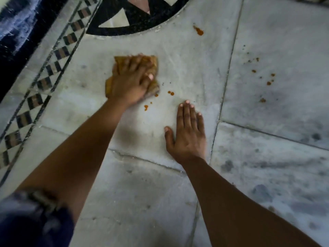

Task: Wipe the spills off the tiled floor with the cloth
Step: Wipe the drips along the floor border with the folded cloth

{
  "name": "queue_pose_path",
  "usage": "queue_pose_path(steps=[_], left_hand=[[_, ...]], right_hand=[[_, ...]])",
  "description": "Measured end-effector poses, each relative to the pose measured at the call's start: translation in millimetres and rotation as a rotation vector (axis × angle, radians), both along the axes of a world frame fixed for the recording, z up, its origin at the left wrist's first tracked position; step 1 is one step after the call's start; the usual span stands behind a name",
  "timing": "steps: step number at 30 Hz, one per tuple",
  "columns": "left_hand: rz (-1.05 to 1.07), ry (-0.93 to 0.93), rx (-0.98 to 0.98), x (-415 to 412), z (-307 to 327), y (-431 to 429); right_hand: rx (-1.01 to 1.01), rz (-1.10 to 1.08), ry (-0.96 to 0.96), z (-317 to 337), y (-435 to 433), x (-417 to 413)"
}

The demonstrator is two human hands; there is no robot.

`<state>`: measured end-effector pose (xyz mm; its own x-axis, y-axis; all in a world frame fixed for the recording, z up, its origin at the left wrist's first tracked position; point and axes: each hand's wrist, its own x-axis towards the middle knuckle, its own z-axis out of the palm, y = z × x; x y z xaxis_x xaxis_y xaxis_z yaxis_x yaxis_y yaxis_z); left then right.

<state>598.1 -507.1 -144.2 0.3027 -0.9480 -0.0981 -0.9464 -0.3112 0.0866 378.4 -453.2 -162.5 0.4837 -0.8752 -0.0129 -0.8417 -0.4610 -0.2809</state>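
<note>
Tiles of pale grey stone make up the tiled floor [142,202], smudged with dark marks and crossed by thin joints. Nearest, a dark blue sleeve [26,220] covers the left upper arm. The right hand [187,134] lies palm-down on the floor, its fingers [187,113] straight and pressed together, the thumb set apart. Just beyond it sit small orange-brown drops [171,93]. The left hand [130,82] presses on the crumpled orange-brown cloth [153,63], fingers [131,65] spread across its top; the cloth lies on the floor, just left of the drops. More scattered orange specks [268,83] dot the tile to the right, well apart from the cloth. Farther off, a larger orange blot [199,31] lies near a black curved inlay [142,24]. A checkered inlay border [44,81] runs along the left.
</note>
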Motion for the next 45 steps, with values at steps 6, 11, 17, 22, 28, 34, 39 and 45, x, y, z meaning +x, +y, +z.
queue_pose_path(steps=[6, 11, 17, 22, 28, 34, 39, 45], left_hand=[[-0.062, 0.010, 0.022, 38.3, 1.4, 46.5], [0.154, 0.039, 0.067, 35.9, 3.4, -26.9], [0.077, 0.031, 0.033, 10.3, 3.1, -27.9], [-0.111, 0.069, -0.006, -45.6, 3.8, -47.0], [-0.113, 0.045, 0.018, 11.5, 0.4, -96.9], [-0.109, 0.018, 0.007, -56.3, 5.9, -139.7], [-0.373, 0.107, -0.049, -10.1, -1.7, -132.5], [-0.016, 0.056, -0.022, -47.4, 4.0, -220.8]], right_hand=[[-0.030, -0.002, -0.047, 0.0, -6.0, -3.1], [-0.070, -0.161, 0.024, -2.7, -68.2, -6.6], [-0.065, -0.168, 0.058, -4.2, -71.9, -5.6], [-0.061, -0.172, 0.060, -2.7, -72.9, -5.9], [-0.066, -0.190, 0.026, -3.6, -74.8, -5.5], [-0.034, -0.187, 0.006, 0.3, -74.3, -4.5], [-0.016, -0.202, -0.010, 1.1, -72.8, -3.7], [-0.011, -0.203, -0.013, 0.0, -73.7, -4.1]])
